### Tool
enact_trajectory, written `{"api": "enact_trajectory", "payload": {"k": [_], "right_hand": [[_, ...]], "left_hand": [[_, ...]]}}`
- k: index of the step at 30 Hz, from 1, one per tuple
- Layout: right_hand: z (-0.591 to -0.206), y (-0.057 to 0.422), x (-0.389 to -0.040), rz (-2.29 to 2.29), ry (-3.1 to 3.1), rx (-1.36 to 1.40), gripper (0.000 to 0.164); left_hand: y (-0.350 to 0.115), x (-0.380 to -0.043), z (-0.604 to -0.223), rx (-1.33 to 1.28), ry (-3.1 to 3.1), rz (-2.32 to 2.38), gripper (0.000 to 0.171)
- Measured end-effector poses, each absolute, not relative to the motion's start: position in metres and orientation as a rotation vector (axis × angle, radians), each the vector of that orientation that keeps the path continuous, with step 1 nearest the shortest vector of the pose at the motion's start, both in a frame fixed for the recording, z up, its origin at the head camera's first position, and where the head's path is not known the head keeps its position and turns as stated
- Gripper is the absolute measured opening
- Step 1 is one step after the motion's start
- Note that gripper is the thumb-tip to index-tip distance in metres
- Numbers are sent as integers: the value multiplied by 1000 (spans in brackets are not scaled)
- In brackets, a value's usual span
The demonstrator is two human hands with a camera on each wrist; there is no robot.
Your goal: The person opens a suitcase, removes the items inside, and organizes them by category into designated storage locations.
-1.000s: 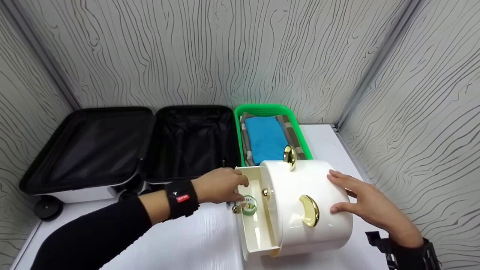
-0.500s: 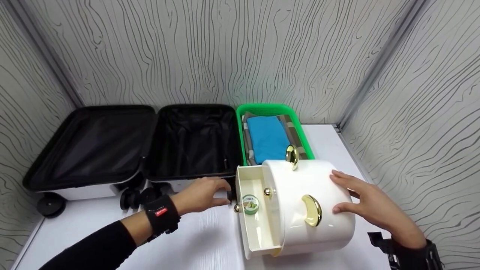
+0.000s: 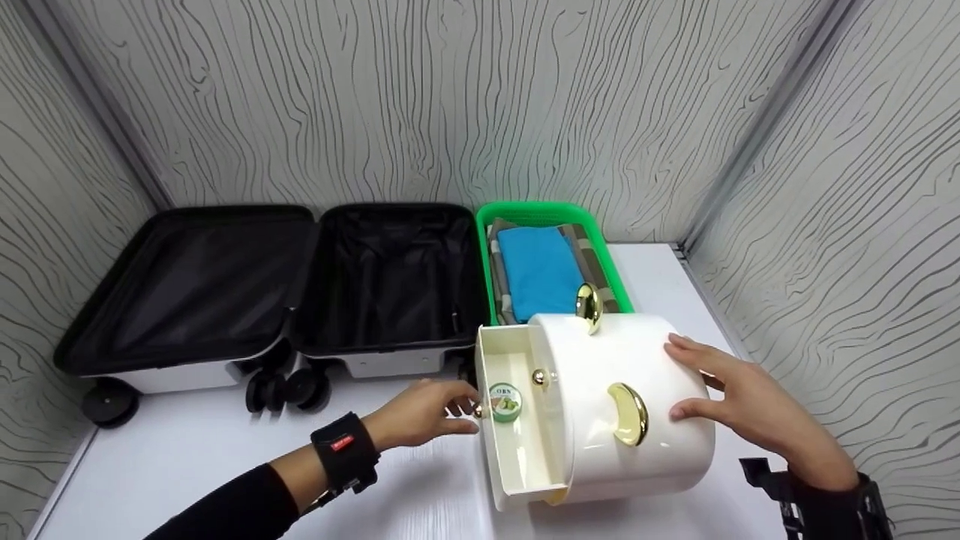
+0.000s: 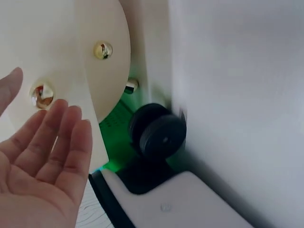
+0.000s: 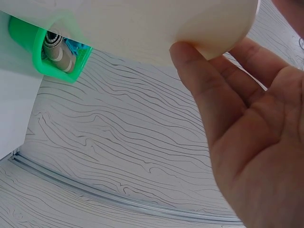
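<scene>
A glossy white storage box (image 3: 630,337) with gold trim stands at the right in the head view, its drawer (image 3: 525,465) pulled out to the left. Inside the drawer lies a round green tin (image 3: 505,402) with a printed lid. My left hand (image 3: 424,412) is at the drawer front, thumb and fingers apart on either side of the gold knob (image 4: 42,95), with nothing gripped. My right hand (image 3: 750,401) holds the rounded right end of the box, fingertips and thumb spread over its edge; in the right wrist view the thumb (image 5: 187,61) presses that edge.
An open suitcase (image 3: 390,281) with black lining lies behind on the left, its black wheels (image 4: 159,133) pointing towards me. Beside it, a green basket (image 3: 536,210) holds a folded blue cloth (image 3: 540,270) on brown checked fabric. Patterned walls (image 3: 375,97) enclose the white table (image 3: 405,495).
My left hand has drawn back out of the drawer, moved left, then come to the drawer's knob. The tin stays in the drawer; the right hand keeps its place on the box.
</scene>
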State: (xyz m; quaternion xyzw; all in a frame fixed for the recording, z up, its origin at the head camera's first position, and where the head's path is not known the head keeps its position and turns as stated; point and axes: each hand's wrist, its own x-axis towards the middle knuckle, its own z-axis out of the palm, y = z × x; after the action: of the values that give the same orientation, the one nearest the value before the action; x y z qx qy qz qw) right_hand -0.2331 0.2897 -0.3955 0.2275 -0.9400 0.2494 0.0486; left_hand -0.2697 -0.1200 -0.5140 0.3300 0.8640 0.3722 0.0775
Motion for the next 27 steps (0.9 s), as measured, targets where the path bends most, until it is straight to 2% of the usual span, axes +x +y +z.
{"api": "enact_trajectory", "payload": {"k": [7, 16, 27], "right_hand": [[-392, 291, -235, 770, -2866, 696, 78], [-390, 290, -237, 768, -2874, 694, 79], [-396, 290, -234, 720, -2898, 664, 79]], "left_hand": [[-109, -277, -515, 934, 2593, 1198, 15], [-95, -283, -519, 948, 2600, 1264, 15], [-52, -283, -533, 920, 2563, 1335, 12]]}}
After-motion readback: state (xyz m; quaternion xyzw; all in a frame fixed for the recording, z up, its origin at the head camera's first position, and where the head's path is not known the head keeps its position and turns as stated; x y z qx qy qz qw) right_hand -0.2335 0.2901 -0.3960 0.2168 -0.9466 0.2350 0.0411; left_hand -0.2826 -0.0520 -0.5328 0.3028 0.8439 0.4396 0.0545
